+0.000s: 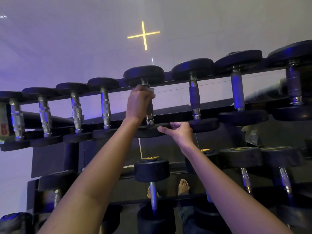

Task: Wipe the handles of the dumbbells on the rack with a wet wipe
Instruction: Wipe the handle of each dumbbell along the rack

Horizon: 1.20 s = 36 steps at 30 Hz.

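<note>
Head view: handle wiping is in progress on the top rack [170, 114]. The left hand [140, 102] is wrapped round the handle [150, 110] of the centre dumbbell [143, 74], with the wet wipe [152, 90] under its fingers. The right hand [179, 132] grips the near head [148, 132], apparently to steady it. The next move probably calls for drawing the wipe down the exposed lower handle.

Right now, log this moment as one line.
step: handle wipe, top row | left hand: grips wet wipe round dumbbell handle | right hand: holds that dumbbell's near head

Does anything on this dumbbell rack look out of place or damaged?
No damage shows and the dumbbells sit in line. Two things do not belong: a packet with red print at the top shelf's left end, and crumpled plastic under its right end.
</note>
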Available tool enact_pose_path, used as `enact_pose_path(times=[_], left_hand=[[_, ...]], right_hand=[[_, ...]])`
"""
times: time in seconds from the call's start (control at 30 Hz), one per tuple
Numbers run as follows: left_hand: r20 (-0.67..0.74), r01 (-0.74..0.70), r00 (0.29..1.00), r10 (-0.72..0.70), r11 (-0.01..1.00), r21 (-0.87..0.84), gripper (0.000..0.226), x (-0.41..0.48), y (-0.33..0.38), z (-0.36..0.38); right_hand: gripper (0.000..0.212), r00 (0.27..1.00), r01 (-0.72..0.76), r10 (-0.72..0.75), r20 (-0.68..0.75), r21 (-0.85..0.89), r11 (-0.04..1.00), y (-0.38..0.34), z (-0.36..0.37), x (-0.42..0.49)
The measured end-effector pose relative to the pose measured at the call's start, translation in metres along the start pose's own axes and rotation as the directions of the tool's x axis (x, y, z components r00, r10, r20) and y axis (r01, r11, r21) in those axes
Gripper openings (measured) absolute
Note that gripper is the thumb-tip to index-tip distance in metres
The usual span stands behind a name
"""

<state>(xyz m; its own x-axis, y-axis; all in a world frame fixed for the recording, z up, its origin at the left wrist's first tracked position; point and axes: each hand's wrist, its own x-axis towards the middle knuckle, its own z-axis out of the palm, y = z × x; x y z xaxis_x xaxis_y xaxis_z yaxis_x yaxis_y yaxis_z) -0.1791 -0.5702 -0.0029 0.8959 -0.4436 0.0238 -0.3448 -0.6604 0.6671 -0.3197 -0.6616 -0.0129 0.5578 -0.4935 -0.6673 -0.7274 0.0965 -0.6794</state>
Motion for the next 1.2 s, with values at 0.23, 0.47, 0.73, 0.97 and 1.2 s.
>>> enact_pose_path(times=[0.23, 0.47, 0.73, 0.97, 1.2], left_hand=[[0.113, 0.094, 0.989, -0.094, 0.996, 0.009, 0.009, -0.032, -0.013, -0.007], [-0.029, 0.348, 0.919, -0.392, 0.845, -0.406, 0.009, -0.009, -0.015, 0.001], [0.024, 0.391, 0.892, -0.45, 0.747, -0.537, 0.009, -0.005, -0.016, -0.007], [0.263, 0.596, 0.795, -0.547, 0.623, -0.507, 0.018, -0.021, -0.025, 0.002], [0.258, 0.557, 0.796, -0.548, 0.494, -0.668, 0.028, 0.006, -0.014, -0.006]], right_hand=[[0.07, 1.0, 0.011, -0.011, 0.003, -0.005, 1.0, 0.001, 0.0, 0.0], [0.071, 0.999, 0.048, -0.048, 0.017, -0.022, 0.999, 0.002, -0.002, -0.002], [0.071, 0.997, 0.062, -0.061, 0.042, -0.026, 0.998, -0.001, -0.005, -0.004], [0.072, 0.998, 0.048, -0.048, 0.034, -0.012, 0.999, -0.002, -0.005, -0.003], [0.071, 0.998, 0.056, -0.055, 0.025, -0.03, 0.998, -0.003, -0.005, -0.004]])
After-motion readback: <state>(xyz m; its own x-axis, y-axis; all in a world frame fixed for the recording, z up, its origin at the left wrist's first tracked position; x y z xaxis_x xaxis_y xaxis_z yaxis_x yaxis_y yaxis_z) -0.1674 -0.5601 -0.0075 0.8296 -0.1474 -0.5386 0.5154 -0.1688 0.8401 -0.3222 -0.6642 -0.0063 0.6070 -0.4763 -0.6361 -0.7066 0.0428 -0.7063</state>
